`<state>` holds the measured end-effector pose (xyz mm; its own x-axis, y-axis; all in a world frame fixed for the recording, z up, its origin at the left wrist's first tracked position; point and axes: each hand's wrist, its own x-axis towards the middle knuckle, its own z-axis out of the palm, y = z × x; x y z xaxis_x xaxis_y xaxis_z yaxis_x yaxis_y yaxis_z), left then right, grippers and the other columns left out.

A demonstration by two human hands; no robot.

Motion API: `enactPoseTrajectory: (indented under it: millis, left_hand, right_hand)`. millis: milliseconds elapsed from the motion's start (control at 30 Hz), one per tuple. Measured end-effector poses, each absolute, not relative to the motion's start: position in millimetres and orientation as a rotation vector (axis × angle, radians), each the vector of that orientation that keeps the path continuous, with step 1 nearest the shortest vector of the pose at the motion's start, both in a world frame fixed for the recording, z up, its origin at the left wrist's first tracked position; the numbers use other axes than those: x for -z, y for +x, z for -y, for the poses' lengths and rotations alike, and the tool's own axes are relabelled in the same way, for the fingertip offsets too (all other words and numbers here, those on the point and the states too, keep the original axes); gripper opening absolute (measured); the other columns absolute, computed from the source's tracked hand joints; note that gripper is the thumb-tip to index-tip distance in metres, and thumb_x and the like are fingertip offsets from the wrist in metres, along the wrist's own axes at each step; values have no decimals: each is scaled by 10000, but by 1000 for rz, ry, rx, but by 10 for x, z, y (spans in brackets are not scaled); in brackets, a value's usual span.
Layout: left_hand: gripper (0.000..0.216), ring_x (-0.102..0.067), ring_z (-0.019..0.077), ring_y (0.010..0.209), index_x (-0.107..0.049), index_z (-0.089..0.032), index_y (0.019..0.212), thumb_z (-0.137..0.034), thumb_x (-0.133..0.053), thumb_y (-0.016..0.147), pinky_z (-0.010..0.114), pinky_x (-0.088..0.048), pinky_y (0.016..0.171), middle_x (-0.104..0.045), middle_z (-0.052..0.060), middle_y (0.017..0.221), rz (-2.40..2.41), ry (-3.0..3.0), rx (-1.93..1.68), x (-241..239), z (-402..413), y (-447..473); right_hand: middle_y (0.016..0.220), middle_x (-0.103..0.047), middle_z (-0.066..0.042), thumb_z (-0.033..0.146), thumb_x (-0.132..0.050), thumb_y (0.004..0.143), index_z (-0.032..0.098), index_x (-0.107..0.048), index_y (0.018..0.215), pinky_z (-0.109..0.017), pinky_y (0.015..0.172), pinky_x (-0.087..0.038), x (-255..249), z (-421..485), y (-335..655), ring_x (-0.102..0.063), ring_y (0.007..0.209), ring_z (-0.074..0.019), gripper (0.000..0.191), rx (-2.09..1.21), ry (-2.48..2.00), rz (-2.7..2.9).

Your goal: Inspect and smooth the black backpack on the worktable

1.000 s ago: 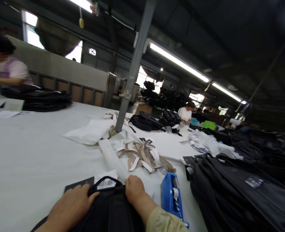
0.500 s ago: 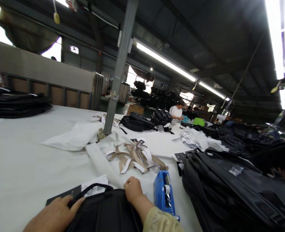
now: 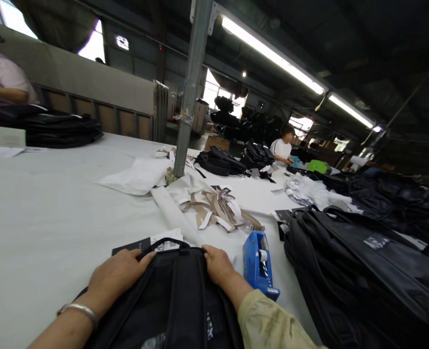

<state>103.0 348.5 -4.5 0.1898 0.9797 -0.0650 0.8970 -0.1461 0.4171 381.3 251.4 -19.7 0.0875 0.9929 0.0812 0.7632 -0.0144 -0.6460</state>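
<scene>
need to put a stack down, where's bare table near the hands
Widest bare table lies left of the left hand, up to the black stack. Right of the right hand is crowded: tape dispenser, backpack pile, paper strips ahead.

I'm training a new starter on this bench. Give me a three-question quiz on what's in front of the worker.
1. True or false: both hands rest on the black bag.
2. What stands just right of the right hand? A) scissors B) blue tape dispenser C) mug
3. What is on the wrist of the left hand?

Key: 1 true. 2 B. 3 a silver bracelet.
</scene>
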Motion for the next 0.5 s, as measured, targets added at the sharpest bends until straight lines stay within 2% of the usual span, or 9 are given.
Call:
enactPoseTrajectory:
  millis: [133,233,300,367,433,500]
  left_hand:
    - [622,-681,403,968,-738,-195,920,-698,-383,835,492,-501,833,-740,182,1030,-1770,2115,-193,-90,-3396,1054]
    - [620,-671,408,1000,-716,-203,924,-703,-358,845,505,-490,853,-734,184,1035,-1779,2083,-176,-104,-3395,1053]
    - [642,-667,410,1017,-706,-209,939,-725,-334,845,510,-481,872,-731,185,1044,-1777,2055,-177,-97,-3409,1051]
    - [667,-667,406,1023,-703,-213,944,-748,-320,838,509,-471,896,-730,184,1043,-1757,2036,-186,-102,-3416,1051]
    - [678,-668,407,1017,-707,-218,921,-767,-321,828,514,-464,909,-732,177,1026,-1750,2025,-197,-118,-3414,1052]
    - [684,-668,412,1014,-710,-223,900,-782,-324,820,520,-463,905,-735,172,1011,-1754,2014,-202,-132,-3408,1048]
  right_hand:
    - [1164,-739,-49,183,-504,890,191,-710,1148,-267,1030,-469,134,-2515,3848,-661,1122,-169,331,-550,-1901,1619]
    - [1120,-723,-142,279,-610,837,136,-722,1064,-369,1003,-491,17,-2397,3834,-657,1101,-261,290,-439,-2031,1516]
    - [1120,-695,-195,372,-680,786,114,-709,1056,-453,989,-491,-70,-2304,3787,-639,1116,-336,374,-338,-2168,1517]
    - [1096,-696,-203,423,-697,772,118,-703,1059,-479,943,-512,-153,-2250,3722,-653,1083,-363,419,-303,-2306,1583]
    - [1076,-709,-212,385,-675,804,111,-706,1060,-469,898,-532,-216,-2257,3672,-677,1042,-360,376,-346,-2391,1645]
    - [1070,-717,-232,262,-648,821,96,-723,1026,-456,889,-534,-245,-2312,3663,-684,1048,-359,274,-386,-2417,1666]
